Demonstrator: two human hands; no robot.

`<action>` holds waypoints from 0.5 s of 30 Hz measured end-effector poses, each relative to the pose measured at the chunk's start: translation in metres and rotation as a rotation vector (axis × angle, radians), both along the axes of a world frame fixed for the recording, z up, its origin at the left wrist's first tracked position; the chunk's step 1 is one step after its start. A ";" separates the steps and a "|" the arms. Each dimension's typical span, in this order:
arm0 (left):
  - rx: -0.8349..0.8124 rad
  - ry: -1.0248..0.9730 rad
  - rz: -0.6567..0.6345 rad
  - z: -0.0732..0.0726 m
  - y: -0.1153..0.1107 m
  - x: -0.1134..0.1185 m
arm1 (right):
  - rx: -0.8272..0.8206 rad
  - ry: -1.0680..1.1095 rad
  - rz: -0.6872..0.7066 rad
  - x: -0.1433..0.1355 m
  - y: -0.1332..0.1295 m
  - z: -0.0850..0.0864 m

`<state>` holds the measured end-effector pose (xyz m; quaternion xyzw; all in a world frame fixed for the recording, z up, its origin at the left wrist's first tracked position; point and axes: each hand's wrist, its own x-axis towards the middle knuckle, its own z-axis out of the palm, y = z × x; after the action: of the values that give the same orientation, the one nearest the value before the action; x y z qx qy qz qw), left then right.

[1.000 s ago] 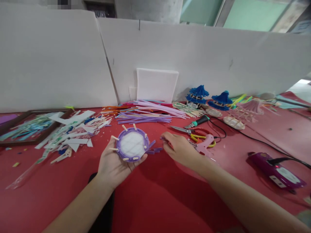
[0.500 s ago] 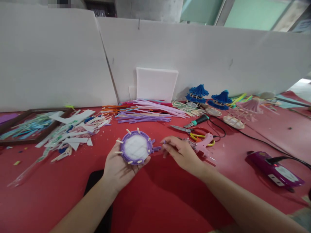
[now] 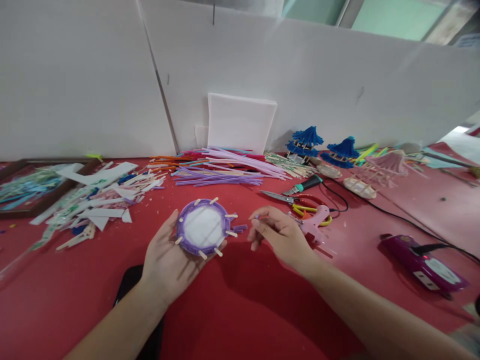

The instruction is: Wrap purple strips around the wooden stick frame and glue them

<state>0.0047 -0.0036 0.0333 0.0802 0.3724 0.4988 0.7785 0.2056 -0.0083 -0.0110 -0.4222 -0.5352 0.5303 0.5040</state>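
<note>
My left hand (image 3: 163,260), palm up, carries a round white disc with a purple rim (image 3: 204,228). Several short pale sticks (image 3: 229,233) stand up around that rim. Just right of the disc are short purple stem pieces (image 3: 240,228); whether they touch it I cannot tell. My right hand (image 3: 279,237) is apart from the disc, thumb and forefinger pinching a tiny purple stem piece (image 3: 256,217). Behind its fingers lies a pink glue gun (image 3: 317,220), partly hidden.
Bundles of coloured fuzzy stems (image 3: 232,167) lie along the wall. Scissors (image 3: 279,196) and a black-green-handled tool (image 3: 307,185) are at centre right. Blue roofed models (image 3: 305,142) stand behind. A purple power strip (image 3: 423,262) sits right, scraps (image 3: 108,200) left, a black phone-like object (image 3: 129,280) below.
My left hand has moved left with the disc, which is now tilted differently. My right hand stays in nearly the same place, still pinching. The view has shifted slightly.
</note>
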 end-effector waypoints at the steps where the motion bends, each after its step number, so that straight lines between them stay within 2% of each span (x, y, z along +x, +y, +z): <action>1: -0.015 0.006 0.007 0.001 0.000 0.000 | 0.011 0.005 -0.019 0.000 0.000 0.000; 8: -0.022 0.024 0.056 -0.002 -0.001 0.002 | 0.068 -0.075 -0.154 0.002 0.000 0.006; 15: -0.063 0.044 0.049 -0.006 0.000 0.006 | 0.016 0.114 -0.151 0.000 -0.002 0.008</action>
<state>0.0104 -0.0035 0.0276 0.0573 0.4070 0.5038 0.7598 0.2057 -0.0106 -0.0026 -0.4265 -0.4766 0.5095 0.5756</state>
